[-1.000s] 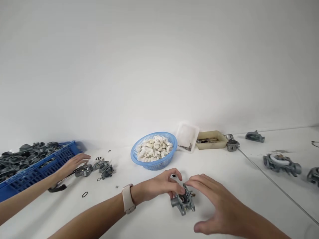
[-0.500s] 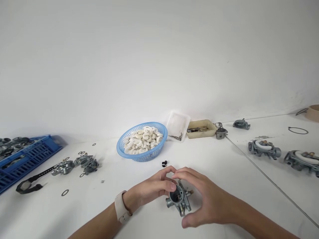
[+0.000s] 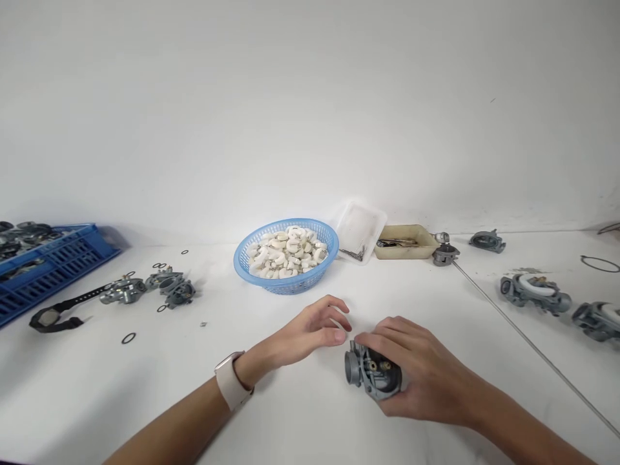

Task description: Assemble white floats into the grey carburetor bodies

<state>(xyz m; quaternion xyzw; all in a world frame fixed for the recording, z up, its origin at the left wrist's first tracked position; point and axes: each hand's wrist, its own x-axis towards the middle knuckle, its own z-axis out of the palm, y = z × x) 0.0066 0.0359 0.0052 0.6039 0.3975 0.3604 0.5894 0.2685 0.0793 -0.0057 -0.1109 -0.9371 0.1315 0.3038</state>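
Note:
My right hand [image 3: 416,371] is wrapped around a grey metal carburetor body [image 3: 371,374], holding it tilted just above the white table [image 3: 290,413], its open bowl side facing left. My left hand [image 3: 314,329], with a pale watch on the wrist, hovers just left of the part. Its fingers are loosely curled and apart, the thumb tip close to my right index finger, and nothing shows in them.
A blue basket [image 3: 285,281] of white curved pieces stands behind my hands. Further right are a clear tray [image 3: 359,226] and a beige tray [image 3: 405,242]. At left lie a blue crate [image 3: 53,265], a black watch [image 3: 51,318], two carburetor bodies [image 3: 159,287] and black O-rings [image 3: 128,338]. More assemblies [image 3: 535,290] lie at right.
My right hand has closed round the carburetor body and turned it; my left hand let go and drew back a little. Another person's hand by the blue crate left the view.

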